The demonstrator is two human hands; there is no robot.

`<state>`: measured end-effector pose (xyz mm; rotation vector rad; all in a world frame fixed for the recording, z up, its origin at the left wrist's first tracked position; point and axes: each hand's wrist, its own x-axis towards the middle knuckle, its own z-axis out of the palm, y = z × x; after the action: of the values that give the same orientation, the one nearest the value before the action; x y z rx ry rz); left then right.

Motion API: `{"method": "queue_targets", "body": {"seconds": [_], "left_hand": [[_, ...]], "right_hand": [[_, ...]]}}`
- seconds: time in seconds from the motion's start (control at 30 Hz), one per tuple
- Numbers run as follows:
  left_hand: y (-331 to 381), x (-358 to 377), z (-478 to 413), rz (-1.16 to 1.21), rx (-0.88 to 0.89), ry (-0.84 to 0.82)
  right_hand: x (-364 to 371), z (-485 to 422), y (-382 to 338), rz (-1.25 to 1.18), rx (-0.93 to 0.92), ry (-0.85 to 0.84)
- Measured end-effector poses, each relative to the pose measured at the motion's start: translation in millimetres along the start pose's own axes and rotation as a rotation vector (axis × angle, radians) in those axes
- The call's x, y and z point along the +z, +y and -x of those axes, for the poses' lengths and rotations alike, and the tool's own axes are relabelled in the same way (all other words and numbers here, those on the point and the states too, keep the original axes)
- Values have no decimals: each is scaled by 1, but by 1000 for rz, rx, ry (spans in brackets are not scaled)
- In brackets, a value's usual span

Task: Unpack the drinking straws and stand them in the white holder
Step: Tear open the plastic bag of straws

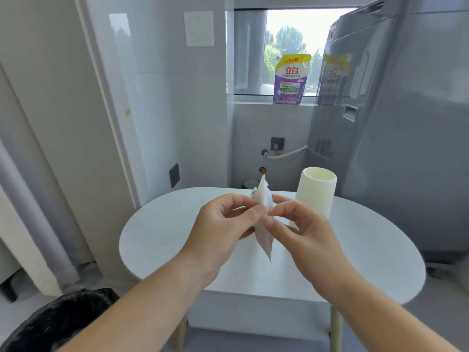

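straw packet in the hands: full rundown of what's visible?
The straw packet is a slim, translucent white plastic pouch, pointed at both ends and held roughly upright above the white table. The left hand and right hand pinch its middle from opposite sides. It looks unopened; contents unclear. The white holder stands just behind it, apart.

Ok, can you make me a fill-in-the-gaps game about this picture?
1. Both hands pinch a thin white ___ above the table.
2. The white holder stands on the table, to the ___ of the hands.
3. Inside, the holder looks ___.
4. A purple and yellow pouch sits on the ___ sill.

Missing words: packet; right; empty; window
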<state>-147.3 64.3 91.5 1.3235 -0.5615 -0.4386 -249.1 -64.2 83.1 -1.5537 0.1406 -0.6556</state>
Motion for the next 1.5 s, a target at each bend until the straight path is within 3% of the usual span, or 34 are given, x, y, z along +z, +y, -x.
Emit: {"method": "queue_targets", "body": {"seconds": [0.5,0.73,1.23,1.4,1.5], "left_hand": [[-10,1,2,-25,17,13],[-14,5,5,-171,131,68],[-15,10,5,-394,155,141],[-15,-3,-1,-416,113,224],[-15,-2,1,-417,139,184]], "right_hand": [[-2,0,1,74,58,16],[3,1,6,112,19,72],[10,2,14,251,-65,161],[-9,-9,14,188,-19,278],[-10,-8,14,223,-39,240]]}}
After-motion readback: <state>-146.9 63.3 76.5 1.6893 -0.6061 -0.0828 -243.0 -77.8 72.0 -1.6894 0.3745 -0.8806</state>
